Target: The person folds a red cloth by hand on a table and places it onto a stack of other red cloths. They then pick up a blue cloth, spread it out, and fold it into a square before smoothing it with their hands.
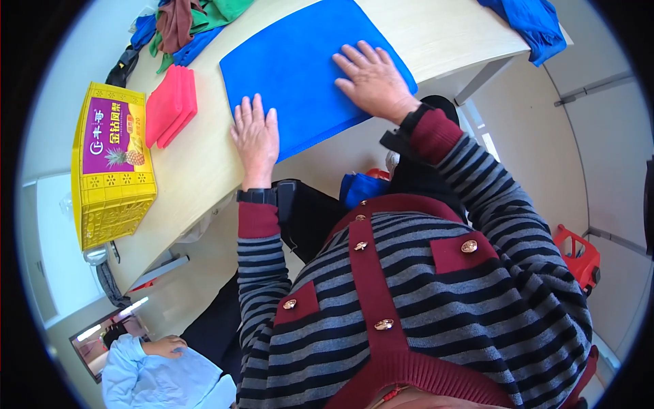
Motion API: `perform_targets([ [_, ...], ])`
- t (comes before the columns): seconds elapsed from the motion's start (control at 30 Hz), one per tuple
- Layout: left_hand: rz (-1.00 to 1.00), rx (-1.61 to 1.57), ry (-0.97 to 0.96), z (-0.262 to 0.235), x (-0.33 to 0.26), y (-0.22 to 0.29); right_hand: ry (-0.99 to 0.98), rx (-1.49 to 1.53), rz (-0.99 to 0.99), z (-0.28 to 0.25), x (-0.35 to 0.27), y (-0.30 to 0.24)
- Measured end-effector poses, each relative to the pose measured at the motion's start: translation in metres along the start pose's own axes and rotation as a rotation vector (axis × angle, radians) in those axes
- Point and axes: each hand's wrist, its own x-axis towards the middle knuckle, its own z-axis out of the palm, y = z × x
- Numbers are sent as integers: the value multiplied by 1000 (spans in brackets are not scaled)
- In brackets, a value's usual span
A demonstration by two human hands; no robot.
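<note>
A blue cloth (300,61) lies flat on the pale wooden table (204,177), folded into a rough square. My left hand (256,136) rests palm down at the cloth's near left corner, fingers spread, partly on the table. My right hand (371,78) presses flat on the cloth's right side, fingers apart. Neither hand holds anything. Both wrists wear dark bands below striped red-cuffed sleeves.
A folded red cloth stack (170,105) lies left of the blue one. A yellow cardboard box (109,174) stands at the table's left end. A heap of mixed clothes (187,27) sits at the far left, more blue fabric (531,24) at the far right. Another person (146,371) sits below left.
</note>
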Motion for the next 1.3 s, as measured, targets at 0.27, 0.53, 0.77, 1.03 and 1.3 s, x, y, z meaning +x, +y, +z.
perform_targets([
  [0.27,44,123,177,-2,-10,1,302,88,182,-16,-61,99],
  [0.53,715,-258,257,-16,-8,148,-138,1485,669,-26,-115,77],
  [0.77,841,-144,220,8,12,194,-137,1669,743,-17,-101,74],
  [1.03,831,-270,319,13,23,200,-105,1694,668,-15,-101,72],
  [1.3,808,-345,357,6,18,204,-104,1768,716,-31,-101,76],
])
